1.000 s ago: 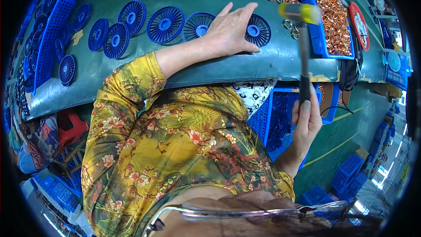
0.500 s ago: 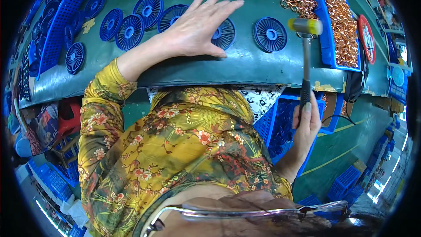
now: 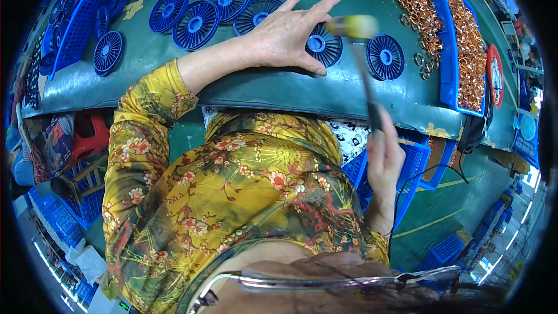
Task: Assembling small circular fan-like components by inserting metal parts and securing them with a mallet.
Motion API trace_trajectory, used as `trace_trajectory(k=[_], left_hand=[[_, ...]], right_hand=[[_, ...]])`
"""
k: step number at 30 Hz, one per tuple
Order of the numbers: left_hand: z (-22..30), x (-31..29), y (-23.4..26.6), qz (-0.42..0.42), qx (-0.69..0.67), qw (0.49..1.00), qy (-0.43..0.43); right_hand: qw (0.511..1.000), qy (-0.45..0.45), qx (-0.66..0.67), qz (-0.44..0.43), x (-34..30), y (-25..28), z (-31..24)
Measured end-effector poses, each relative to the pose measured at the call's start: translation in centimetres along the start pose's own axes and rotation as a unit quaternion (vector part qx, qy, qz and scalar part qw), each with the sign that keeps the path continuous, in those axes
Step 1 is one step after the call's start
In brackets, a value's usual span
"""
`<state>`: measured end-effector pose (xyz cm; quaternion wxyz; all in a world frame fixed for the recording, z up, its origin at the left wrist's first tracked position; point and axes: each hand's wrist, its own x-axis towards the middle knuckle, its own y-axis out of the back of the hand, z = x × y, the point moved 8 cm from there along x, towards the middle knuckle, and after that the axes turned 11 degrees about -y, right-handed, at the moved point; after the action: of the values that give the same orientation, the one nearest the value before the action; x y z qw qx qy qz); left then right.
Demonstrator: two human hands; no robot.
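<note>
My left hand (image 3: pixel 285 36) reaches over the green table with its fingers spread. Its thumb and forefinger lie around a blue slotted round disc (image 3: pixel 328 49), at its edge; I cannot tell whether they press on it. My right hand (image 3: pixel 385 160) grips the dark handle of a mallet (image 3: pixel 361 26), whose yellow head is blurred and hovers above the upper right of that disc. Just to the right lies another blue slotted disc (image 3: pixel 385 57). More of these discs (image 3: pixel 196 25) lie left of my left hand, one of them partly covered by it.
A blue basket (image 3: pixel 87 26) with more discs stands at the left. On the right, copper-coloured rings (image 3: pixel 415 14) lie loose beside a blue tray (image 3: pixel 447 40) full of rings. A red round dish (image 3: pixel 495 75) is beyond it. The table's front edge (image 3: pixel 279 103) runs before me.
The mallet and my right hand have swung left, bringing the head from the far side of the right-hand disc to above the one at my left hand. The view has shifted a little.
</note>
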<state>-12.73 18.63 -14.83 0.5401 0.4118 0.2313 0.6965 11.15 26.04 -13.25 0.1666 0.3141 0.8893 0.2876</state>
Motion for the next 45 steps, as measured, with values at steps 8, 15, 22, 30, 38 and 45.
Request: trace_trajectory(k=[8, 15, 22, 30, 38, 45], left_hand=[[-1.8, -5.1, 6.5, -0.05, 0.206, 0.977, 0.019], [-0.5, -3.6, 4.4, 0.044, 0.135, 0.99, -0.011], [-0.4, -4.2, 5.8, 0.066, 0.184, 0.981, 0.003], [-4.9, -6.9, 10.0, 0.054, 0.162, 0.979, 0.107], [-4.1, -4.0, 6.0, 0.008, 0.048, 0.991, 0.122], [-1.5, -7.3, 9.3, 0.02, 0.154, 0.987, 0.026]], right_hand=[[0.991, -0.031, -0.123, 0.044, 1.1, 0.5, 1.2], [0.995, 0.032, 0.097, -0.014, 1.3, -0.2, -1.9], [0.995, -0.022, -0.064, -0.068, 2.9, -2.3, -0.9], [0.986, -0.053, -0.054, -0.147, 1.7, -4.0, -0.5], [0.989, -0.021, 0.143, -0.035, 4.0, -0.8, -2.2], [0.992, 0.005, -0.113, -0.052, 6.6, -4.2, -4.6]])
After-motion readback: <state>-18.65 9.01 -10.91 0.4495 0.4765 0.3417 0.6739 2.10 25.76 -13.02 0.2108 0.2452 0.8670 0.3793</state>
